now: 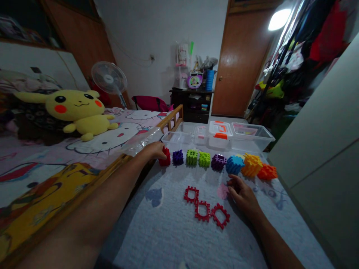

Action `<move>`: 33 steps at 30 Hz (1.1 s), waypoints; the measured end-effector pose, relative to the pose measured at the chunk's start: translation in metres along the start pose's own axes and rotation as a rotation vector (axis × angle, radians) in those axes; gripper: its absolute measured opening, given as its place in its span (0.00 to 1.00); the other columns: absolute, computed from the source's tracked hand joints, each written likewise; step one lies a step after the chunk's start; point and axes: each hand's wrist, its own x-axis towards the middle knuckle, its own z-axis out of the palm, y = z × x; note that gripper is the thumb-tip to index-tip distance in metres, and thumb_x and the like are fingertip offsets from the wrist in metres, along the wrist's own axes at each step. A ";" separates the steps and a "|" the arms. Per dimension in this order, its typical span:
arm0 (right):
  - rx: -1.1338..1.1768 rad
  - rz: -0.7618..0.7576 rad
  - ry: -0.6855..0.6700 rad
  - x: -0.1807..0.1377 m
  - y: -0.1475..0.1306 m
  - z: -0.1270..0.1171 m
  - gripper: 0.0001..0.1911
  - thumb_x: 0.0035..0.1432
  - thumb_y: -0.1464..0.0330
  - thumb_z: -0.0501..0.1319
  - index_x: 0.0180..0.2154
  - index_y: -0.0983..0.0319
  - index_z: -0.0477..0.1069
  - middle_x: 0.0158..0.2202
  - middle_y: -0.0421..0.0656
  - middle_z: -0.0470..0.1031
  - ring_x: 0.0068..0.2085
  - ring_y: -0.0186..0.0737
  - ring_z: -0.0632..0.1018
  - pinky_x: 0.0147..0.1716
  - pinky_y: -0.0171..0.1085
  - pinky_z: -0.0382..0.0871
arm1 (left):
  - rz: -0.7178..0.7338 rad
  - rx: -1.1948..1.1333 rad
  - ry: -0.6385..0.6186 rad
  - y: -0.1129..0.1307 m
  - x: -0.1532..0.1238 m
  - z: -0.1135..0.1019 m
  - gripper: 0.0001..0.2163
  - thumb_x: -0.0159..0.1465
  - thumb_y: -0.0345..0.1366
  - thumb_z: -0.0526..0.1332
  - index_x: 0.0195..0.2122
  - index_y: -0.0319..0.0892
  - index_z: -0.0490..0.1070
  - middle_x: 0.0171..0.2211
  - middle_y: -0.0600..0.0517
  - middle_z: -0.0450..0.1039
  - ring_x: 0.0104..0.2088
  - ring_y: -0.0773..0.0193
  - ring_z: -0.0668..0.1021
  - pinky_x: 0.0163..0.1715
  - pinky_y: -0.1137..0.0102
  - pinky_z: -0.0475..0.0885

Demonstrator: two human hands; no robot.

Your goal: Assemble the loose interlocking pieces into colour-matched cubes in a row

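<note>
My left hand reaches to the far left end of a row of toothed plastic blocks, its fingers closed round a red block stack. To the right of it stand a dark purple block, two lime-green blocks, a purple block, a blue one, a yellow-orange one and an orange-red pile. My right hand hovers over or rests on the cloth below the blue block, fingers loosely curled and apart, holding nothing visible. Three red toothed square frames lie corner to corner in front.
Clear plastic boxes line the far edge behind the blocks, one with an orange-latched lid. A bed with a wooden rail and a yellow plush toy is on the left; a pale panel borders the right.
</note>
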 end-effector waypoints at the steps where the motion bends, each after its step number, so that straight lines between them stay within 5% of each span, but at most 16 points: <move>1: 0.002 0.001 0.002 0.000 -0.001 0.000 0.25 0.53 0.63 0.56 0.52 0.65 0.65 0.39 0.47 0.76 0.36 0.42 0.78 0.37 0.41 0.71 | 0.000 0.007 -0.014 -0.001 0.000 0.000 0.17 0.44 0.40 0.67 0.37 0.42 0.75 0.35 0.49 0.79 0.34 0.57 0.79 0.31 0.70 0.68; 24: 0.000 -0.004 0.006 -0.001 -0.005 -0.001 0.24 0.53 0.62 0.56 0.52 0.64 0.65 0.39 0.46 0.76 0.34 0.41 0.78 0.36 0.40 0.71 | 0.069 0.027 -0.090 0.001 -0.011 -0.008 0.22 0.46 0.36 0.68 0.44 0.40 0.72 0.39 0.51 0.77 0.39 0.57 0.77 0.37 0.69 0.70; 27: -0.017 -0.012 0.011 -0.001 -0.007 -0.001 0.24 0.52 0.62 0.56 0.51 0.64 0.66 0.38 0.46 0.76 0.36 0.42 0.78 0.37 0.41 0.71 | 0.104 0.050 0.034 0.010 -0.024 -0.013 0.30 0.46 0.40 0.70 0.51 0.43 0.68 0.50 0.46 0.73 0.50 0.50 0.74 0.48 0.64 0.68; 30: -0.047 -0.015 0.015 -0.001 -0.009 -0.002 0.24 0.52 0.63 0.56 0.51 0.64 0.66 0.38 0.46 0.77 0.36 0.42 0.78 0.37 0.41 0.71 | 0.238 0.064 0.311 0.033 -0.054 -0.014 0.34 0.50 0.44 0.68 0.58 0.43 0.61 0.58 0.43 0.65 0.59 0.47 0.66 0.59 0.57 0.60; 33: -0.055 -0.018 0.014 0.000 -0.010 -0.003 0.25 0.52 0.62 0.56 0.51 0.65 0.67 0.38 0.47 0.77 0.36 0.43 0.78 0.37 0.41 0.71 | 0.447 -0.068 0.265 0.067 -0.092 0.005 0.26 0.58 0.43 0.63 0.58 0.44 0.61 0.58 0.46 0.66 0.58 0.55 0.68 0.59 0.62 0.61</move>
